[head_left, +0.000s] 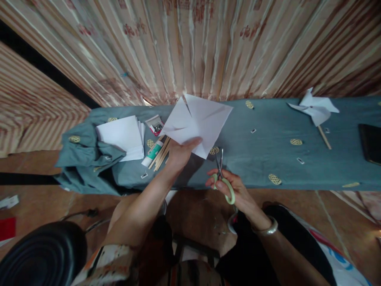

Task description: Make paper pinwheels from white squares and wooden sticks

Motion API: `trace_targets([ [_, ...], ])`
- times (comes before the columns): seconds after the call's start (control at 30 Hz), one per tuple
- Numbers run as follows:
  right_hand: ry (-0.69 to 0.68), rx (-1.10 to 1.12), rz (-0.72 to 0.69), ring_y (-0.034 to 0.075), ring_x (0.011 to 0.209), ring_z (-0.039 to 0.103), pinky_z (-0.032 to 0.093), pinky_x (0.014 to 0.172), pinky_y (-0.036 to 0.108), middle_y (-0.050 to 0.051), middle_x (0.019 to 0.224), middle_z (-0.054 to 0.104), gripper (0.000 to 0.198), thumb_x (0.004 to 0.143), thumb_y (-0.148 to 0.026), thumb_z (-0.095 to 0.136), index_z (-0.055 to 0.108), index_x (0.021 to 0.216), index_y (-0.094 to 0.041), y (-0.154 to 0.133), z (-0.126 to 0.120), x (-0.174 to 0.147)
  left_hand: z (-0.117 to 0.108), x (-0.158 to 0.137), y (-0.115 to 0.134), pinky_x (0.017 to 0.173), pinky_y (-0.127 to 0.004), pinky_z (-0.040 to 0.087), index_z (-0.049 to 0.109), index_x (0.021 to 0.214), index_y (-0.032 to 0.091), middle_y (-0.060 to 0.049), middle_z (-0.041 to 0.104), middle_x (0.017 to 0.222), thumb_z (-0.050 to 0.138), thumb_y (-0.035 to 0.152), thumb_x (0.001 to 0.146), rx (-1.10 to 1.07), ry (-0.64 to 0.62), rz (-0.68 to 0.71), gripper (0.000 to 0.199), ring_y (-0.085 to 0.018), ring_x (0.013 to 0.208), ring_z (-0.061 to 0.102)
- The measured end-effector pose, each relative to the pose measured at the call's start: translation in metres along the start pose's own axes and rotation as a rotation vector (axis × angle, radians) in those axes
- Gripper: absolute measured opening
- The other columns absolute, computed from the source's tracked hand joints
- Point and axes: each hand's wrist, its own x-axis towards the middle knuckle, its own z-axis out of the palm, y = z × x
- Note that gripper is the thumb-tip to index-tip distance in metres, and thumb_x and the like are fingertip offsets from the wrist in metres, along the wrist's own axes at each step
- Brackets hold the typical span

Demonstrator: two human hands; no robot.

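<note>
Head view: left hand (180, 154) had its grip clamped on the slit paper square (205, 119) over the bench (262, 119), near corner just left of green-handled scissors (220, 171), blades parted, pointing away from the wearer, gripped in the right hand (236, 186).

"How is the light?"
"Dim and soft; the white paper (205, 119) is brightest, and a shadow lies on the tabletop (268, 151) on its near side."
"Any glare?"
"A small gleam on the bracelet (271, 227)."
"And sharpness?"
"Soft overall; the curtain (193, 51) fans out, stretched toward the left and right edges."
</note>
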Motion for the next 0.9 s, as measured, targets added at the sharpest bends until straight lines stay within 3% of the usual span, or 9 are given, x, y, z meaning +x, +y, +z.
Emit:
trace_targets([
  [0.17,-0.125,-0.044,0.067,0.017,0.072,0.062,0.048,0.067,0.029,0.005,0.083,0.071,0.055,0.079,-0.067,0.063,0.063,0.104,-0.019,0.002,0.006,-0.002,0.002,-0.002,-0.005,0.082,-0.039,0.059,0.057,0.117,0.016,-0.006,0.071,0.092,0.083,0.029,0.059,0.008,-0.024,0.018,0.064,-0.024,0.088,0.07],
  [0.6,-0.094,0.074,0.076,0.015,0.067,0.062,0.049,0.065,0.028,0.003,0.074,0.07,0.051,0.077,-0.066,0.066,0.064,0.095,-0.019,0.002,0.007,0.004,0.012,-0.011,-0.007,0.08,-0.038,0.059,0.064,0.106,0.016,-0.006,0.073,0.083,0.083,0.03,0.06,0.064,-0.036,-0.003,0.052,-0.023,0.082,0.07],
  [0.9,-0.08,0.113,0.081,0.014,0.065,0.062,0.05,0.065,0.027,0.002,0.072,0.069,0.049,0.076,-0.066,0.068,0.065,0.093,-0.02,0.0,0.008,0.004,0.011,-0.011,-0.013,0.083,-0.038,0.059,0.063,0.109,0.014,-0.008,0.074,0.09,0.085,0.031,0.059,0.07,-0.043,-0.024,0.058,-0.025,0.088,0.071],
])
